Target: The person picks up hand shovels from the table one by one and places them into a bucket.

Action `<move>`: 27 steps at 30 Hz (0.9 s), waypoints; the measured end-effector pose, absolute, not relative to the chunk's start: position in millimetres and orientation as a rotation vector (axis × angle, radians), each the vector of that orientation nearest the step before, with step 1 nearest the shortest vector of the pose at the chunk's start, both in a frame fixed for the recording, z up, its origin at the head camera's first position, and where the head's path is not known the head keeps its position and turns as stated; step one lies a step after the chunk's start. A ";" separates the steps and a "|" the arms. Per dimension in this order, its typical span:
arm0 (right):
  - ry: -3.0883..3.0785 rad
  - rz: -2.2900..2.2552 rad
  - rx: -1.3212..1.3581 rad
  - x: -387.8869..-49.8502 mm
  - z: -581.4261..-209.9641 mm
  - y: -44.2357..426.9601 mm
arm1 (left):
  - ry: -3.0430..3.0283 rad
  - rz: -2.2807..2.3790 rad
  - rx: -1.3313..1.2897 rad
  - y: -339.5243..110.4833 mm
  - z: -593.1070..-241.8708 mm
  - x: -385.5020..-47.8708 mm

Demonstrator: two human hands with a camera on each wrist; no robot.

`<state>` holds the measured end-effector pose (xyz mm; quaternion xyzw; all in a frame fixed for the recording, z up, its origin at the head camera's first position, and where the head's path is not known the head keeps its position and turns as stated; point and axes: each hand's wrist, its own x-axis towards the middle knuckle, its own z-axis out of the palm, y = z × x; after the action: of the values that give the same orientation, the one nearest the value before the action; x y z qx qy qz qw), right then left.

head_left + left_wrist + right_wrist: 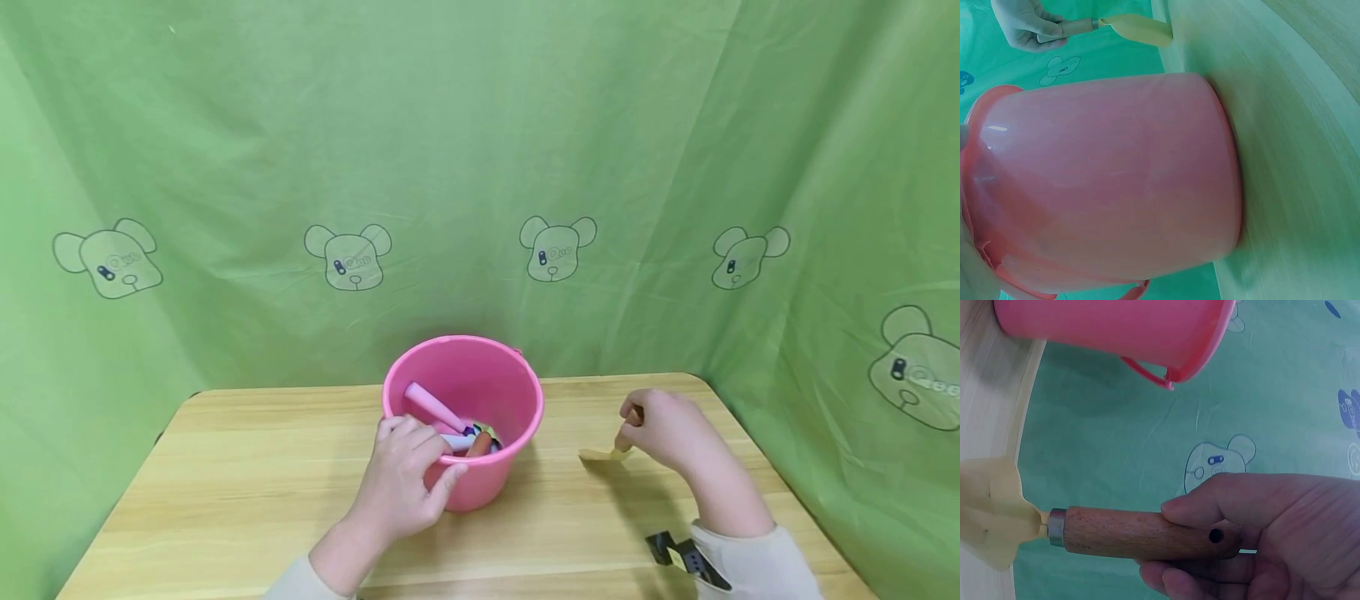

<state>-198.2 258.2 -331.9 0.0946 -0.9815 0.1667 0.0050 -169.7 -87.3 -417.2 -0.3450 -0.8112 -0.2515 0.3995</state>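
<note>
A pink bucket [480, 492] stands upright on the table. My left hand [408, 475] grips its near left rim, the fingers over the edge and the thumb outside. My right hand [667, 429] holds a small hand trowel by the end of its wooden handle [1129, 532], to the right of the bucket. The trowel's yellow blade [1141, 29] points down and its tip is at the tabletop. Inside the bucket lie a pink handle [435, 406], a pale lilac handle [455, 442] and a brown wooden handle [480, 444]; their lower ends are partly hidden.
The wooden tabletop [247, 467] spreads around the bucket. Green cloth [450, 167] printed with bear heads hangs behind and on both sides. A black strap [678, 554] hangs by the right sleeve. The bucket's pink carrying handle [1147, 374] hangs at its side.
</note>
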 end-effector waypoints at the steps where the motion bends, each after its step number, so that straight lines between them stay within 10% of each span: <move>1: -3.077 0.522 0.303 -198.0 -331.5 256.2 | -2.054 -0.634 -0.872 -87.2 -417.1 -169.6; 27: -3.105 0.520 0.424 -192.0 -326.0 216.8 | -2.058 -0.646 -0.883 -86.0 -415.9 -169.3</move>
<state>-192.0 216.8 -326.0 0.1336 -0.9773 0.1636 -0.0175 -169.3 -86.0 -415.9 -0.3481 -0.8113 -0.2546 0.3946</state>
